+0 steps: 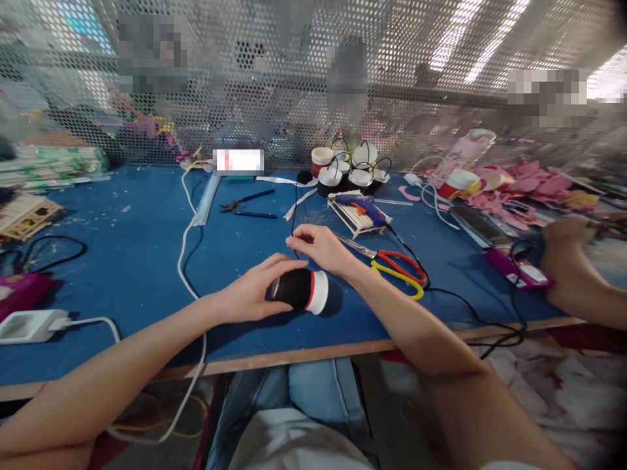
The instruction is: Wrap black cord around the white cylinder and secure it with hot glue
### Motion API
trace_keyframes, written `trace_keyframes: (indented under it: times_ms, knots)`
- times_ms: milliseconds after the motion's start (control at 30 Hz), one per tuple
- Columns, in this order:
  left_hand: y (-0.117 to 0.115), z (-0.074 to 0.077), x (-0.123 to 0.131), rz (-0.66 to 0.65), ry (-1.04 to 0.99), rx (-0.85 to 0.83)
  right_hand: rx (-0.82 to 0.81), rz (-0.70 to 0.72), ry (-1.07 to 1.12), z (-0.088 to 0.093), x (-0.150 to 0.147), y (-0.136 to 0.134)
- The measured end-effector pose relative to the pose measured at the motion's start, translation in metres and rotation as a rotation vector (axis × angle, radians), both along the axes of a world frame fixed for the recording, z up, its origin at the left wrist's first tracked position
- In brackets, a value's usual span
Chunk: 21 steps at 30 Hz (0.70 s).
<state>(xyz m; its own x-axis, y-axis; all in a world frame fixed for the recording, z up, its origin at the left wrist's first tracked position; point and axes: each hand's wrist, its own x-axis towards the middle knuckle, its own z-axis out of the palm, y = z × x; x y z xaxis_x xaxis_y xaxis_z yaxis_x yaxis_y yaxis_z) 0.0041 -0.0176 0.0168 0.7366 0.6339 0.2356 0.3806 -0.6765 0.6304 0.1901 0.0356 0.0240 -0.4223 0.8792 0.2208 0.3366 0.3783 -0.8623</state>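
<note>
A paper cup (294, 288) wrapped in black cord lies on its side near the front of the table. Its white end and a red band show on the right. My left hand (255, 287) grips the cup from the left, thumb below and fingers over the top. Just above the cup, the fingertips of my right hand (316, 247) pinch a thin black cord (294, 219). This cord runs back to a small black ball of cord (304, 177). Scissors (396, 264) with red and yellow handles lie to the right of my right wrist.
Pliers (249, 205), a glue gun (360, 207) on a small rack, and several cups with black handles (360, 176) lie farther back. A white cable (183, 251) crosses the left side. Another person's arm (568, 267) rests at the right, near a phone (477, 226).
</note>
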Motion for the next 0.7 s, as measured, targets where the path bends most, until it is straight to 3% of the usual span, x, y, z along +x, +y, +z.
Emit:
trace_keyframes:
  times_ms: [100, 200, 367, 433, 533, 700]
  knots:
    - [-0.003, 0.001, 0.002, 0.005, 0.042, -0.024, -0.025, -0.003, -0.08, -0.006, -0.002, 0.002]
    - [-0.001, 0.002, 0.001, 0.042, 0.035, -0.017, -0.055, -0.112, -0.204, -0.002, 0.009, 0.01]
    - [0.009, 0.003, -0.007, 0.159, 0.004, 0.019, 0.14, -0.518, -0.337, 0.032, 0.062, 0.037]
    - [0.013, 0.001, -0.01, 0.203, 0.009, 0.045, 0.267, -0.763, -0.644, 0.042, 0.086, 0.051]
    - [0.017, -0.002, -0.011, 0.237, 0.015, 0.099, 0.157, -0.795, -0.793, 0.039, 0.111, 0.069]
    - [0.019, -0.004, -0.01, 0.256, -0.007, 0.106, 0.046, -0.764, -0.84, 0.016, 0.12, 0.08]
